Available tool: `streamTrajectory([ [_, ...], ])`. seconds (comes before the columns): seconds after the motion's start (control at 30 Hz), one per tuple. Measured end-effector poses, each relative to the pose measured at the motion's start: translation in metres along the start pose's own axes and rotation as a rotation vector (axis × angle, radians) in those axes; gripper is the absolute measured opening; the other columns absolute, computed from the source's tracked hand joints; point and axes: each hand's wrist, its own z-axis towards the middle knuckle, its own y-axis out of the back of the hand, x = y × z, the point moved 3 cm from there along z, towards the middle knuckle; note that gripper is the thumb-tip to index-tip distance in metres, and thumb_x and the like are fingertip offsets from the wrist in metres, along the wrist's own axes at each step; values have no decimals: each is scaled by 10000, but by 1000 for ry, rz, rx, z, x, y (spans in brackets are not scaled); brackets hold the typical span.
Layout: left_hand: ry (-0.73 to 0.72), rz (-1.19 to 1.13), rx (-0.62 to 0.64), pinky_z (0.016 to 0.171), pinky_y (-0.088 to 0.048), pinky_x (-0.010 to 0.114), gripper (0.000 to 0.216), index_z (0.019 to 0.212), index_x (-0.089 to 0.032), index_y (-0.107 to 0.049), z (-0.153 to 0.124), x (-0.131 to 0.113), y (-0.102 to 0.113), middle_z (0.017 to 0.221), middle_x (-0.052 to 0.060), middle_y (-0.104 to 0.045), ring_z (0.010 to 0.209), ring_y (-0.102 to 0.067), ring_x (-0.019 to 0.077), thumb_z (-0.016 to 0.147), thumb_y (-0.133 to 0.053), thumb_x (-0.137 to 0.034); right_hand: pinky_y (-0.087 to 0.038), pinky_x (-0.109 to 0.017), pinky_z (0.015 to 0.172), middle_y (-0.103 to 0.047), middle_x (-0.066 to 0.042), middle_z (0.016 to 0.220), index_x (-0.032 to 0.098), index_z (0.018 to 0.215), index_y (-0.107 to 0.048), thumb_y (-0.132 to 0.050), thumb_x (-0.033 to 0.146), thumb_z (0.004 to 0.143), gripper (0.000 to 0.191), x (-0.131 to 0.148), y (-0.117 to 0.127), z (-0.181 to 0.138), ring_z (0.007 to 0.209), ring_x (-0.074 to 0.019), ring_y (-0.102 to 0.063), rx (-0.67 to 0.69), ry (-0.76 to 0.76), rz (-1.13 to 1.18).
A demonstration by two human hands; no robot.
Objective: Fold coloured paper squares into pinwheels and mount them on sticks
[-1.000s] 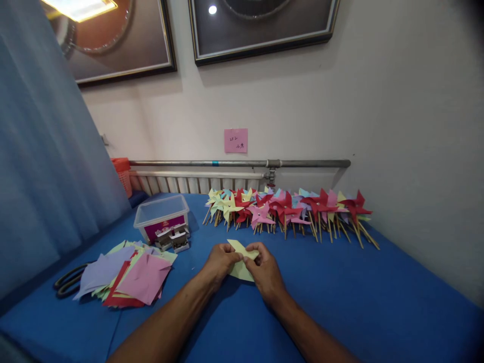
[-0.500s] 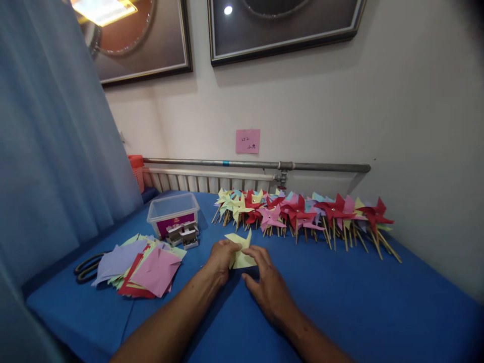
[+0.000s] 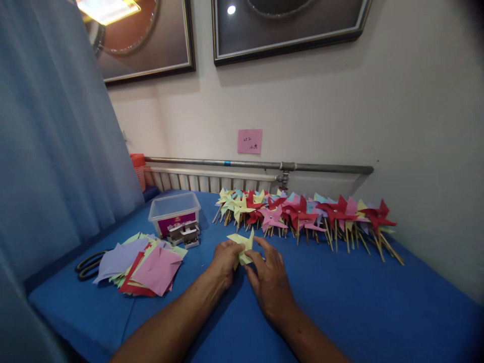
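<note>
A pale yellow paper pinwheel [image 3: 245,243], partly folded, is held up over the blue-covered table [image 3: 325,302]. My left hand [image 3: 226,259] is closed on its left side, with the thumb across the paper near the centre. On the lower right, my right hand [image 3: 270,277] pinches a corner of the same paper between thumb and fingers. One pointed blade sticks up between the hands. The fingers hide part of the centre and the lower edge.
Cut paper squares [image 3: 157,269] lie in a pile at left, partly over black-handled scissors [image 3: 91,264]. Behind them stand a clear plastic tub [image 3: 174,214] and small open boxes [image 3: 190,237] of metal bits. Finished pinwheels [image 3: 298,214] on sticks line the back right.
My right thumb and fingers have closed on the lower right corner of the yellow paper, drawing it inward. My left hand keeps its grip. The view has shifted slightly.
</note>
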Motion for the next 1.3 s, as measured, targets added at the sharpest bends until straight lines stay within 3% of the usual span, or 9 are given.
streamTrajectory([
  [0.1,6,9,1,538,-373,244,287,625,-192,-511,-3,-1,-2,545,-38,-544,513,-500,106,535,-782,-214,-483,-574,1088,-597,-136,1414,255,1151,-695,-565,70,923,321,3,1,1,1309,-312,-565,-4,54,-31],
  [0.27,2,9,-8,521,-356,236,309,621,-193,-503,-3,-1,-2,548,-42,-535,507,-487,98,531,-796,-226,-451,-578,1114,-613,-140,1406,257,1092,-708,-574,146,969,212,4,5,3,1330,-313,-553,-36,92,-87],
  [0.47,-19,45,-46,546,-378,239,316,628,-189,-515,4,2,3,567,-42,-543,528,-492,100,550,-820,-209,-400,-581,1165,-617,-118,1420,274,1183,-692,-517,1,877,446,1,4,2,1376,-294,-524,8,113,-108],
  [0.8,10,20,7,524,-369,247,232,640,-178,-544,-4,2,-1,572,-19,-583,526,-513,112,544,-755,-188,-359,-546,1166,-674,-98,1291,268,1029,-735,-570,180,1003,189,14,12,6,1279,-280,-562,-18,170,-127],
  [1.07,38,41,75,504,-364,230,241,614,-173,-563,2,4,-2,559,-24,-576,488,-494,91,517,-784,-164,-476,-440,890,-668,-91,1066,263,880,-723,-578,351,1013,215,-8,5,6,1008,-271,-615,-24,-202,83],
  [1.3,42,0,33,572,-451,246,209,617,-164,-593,-2,5,-5,622,1,-653,559,-564,124,491,-756,-131,-507,-449,988,-643,-109,1112,241,747,-708,-670,451,879,251,-29,-13,1,1108,-297,-640,-26,-567,424],
])
